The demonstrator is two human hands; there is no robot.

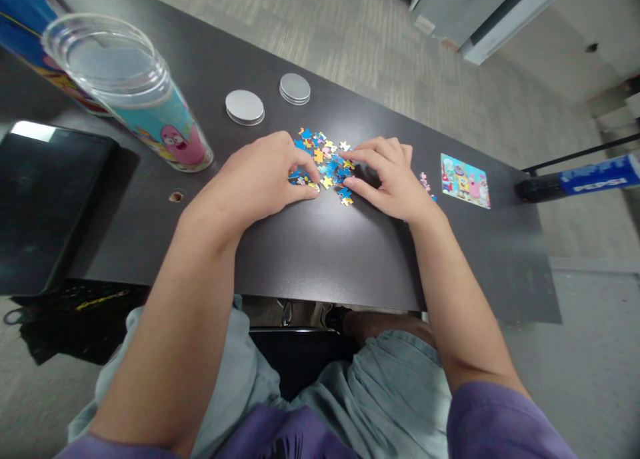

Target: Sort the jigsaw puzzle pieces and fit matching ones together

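A loose heap of small jigsaw puzzle pieces (329,168), mostly blue and yellow, lies on the dark table between my hands. My left hand (270,176) is at the heap's left side, thumb and index fingertip pinched together at a puzzle piece (314,186). On the right, my right hand (387,172) rests with thumb and index finger apart, their tips touching the heap's edge. More pieces (425,181), some pink, show just beyond my right wrist, partly hidden by it. A colourful cartoon picture card (466,181) lies flat farther right.
A clear-topped cartoon canister (173,122) stands at left, beside a blue printed box (30,32) and a black flat case (50,206). Two round silver lids (245,106) lie behind the heap. A Pepsi bottle (595,179) is at the table's right end (530,266).
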